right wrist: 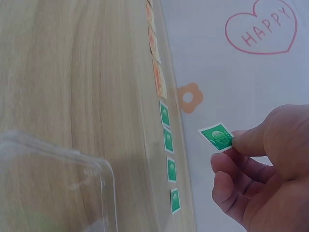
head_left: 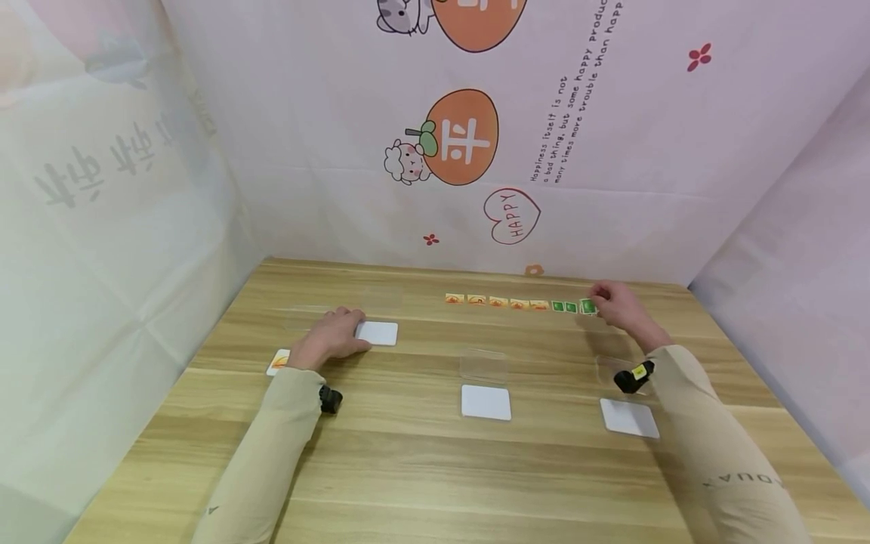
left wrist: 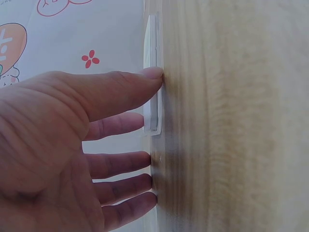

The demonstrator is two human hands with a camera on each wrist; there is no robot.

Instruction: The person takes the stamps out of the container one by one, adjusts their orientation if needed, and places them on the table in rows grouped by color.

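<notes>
My right hand (head_left: 618, 306) pinches a small green stamp (right wrist: 217, 137) between thumb and forefinger, above the far right end of a row. In that row, several green stamps (right wrist: 168, 140) lie beside several orange stamps (head_left: 498, 301) along the back of the table. My left hand (head_left: 333, 336) rests at a white card stack (head_left: 381, 333) on the left. Its thumb touches the stack's near edge in the left wrist view, and the other fingers reach straight past the far side. Part of the stack's left end is hidden by that hand.
More white stacks lie at the middle (head_left: 485, 403) and right (head_left: 628, 418) of the wooden table (head_left: 421, 468). Clear plastic covers (head_left: 483, 366) lie behind them. An orange-printed card (head_left: 279, 362) is left of my left wrist. A printed cloth wall (head_left: 326, 151) borders the back.
</notes>
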